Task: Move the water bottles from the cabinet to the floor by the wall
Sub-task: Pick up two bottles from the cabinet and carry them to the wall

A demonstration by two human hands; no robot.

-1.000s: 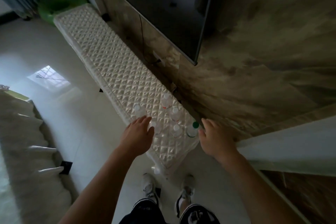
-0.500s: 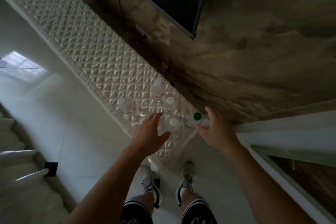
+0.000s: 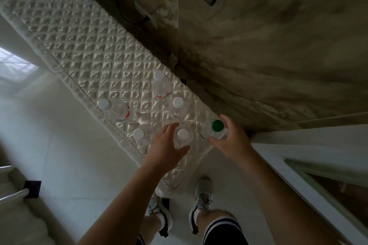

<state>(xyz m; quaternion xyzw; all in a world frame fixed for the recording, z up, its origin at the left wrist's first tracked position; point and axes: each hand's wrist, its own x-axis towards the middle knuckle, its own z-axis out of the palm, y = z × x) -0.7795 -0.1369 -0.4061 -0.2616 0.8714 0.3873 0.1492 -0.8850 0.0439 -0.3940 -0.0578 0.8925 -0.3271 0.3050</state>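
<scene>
1. Six bottles (image 3: 161,85) are standing upright at the near end of the cabinet (image 3: 79,49), on its quilted cover. None is showing on the floor (image 3: 59,145) yet, so I judge the task is only beginning.
2. The left hand (image 3: 167,147) is hovering at the white-cap bottle (image 3: 182,135) with a wide grip. Its fingers are lying straight along the bottle's left side and its thumb is crossing in front, so nothing is being held.
3. The right hand (image 3: 232,142) is bracketing the green-cap bottle (image 3: 217,125) at the cabinet's corner, also with a wide grip, fingers behind and thumb in front. I cannot tell whether skin is touching plastic.
4. Each hand should be wrapping the body below the shoulder, not pinching the cap. Thin clear plastic is likely to be giving under a squeeze, so even pressure is wanted.
5. Lifting straight up first is looking wise, because another bottle is standing just beside the left fingers and a sideways drag risks toppling it.
6. The puckered cover is probably making the bases wobbly.
7. Setting both down upright by the wall (image 3: 278,55) is what is remaining for this pair.
</scene>
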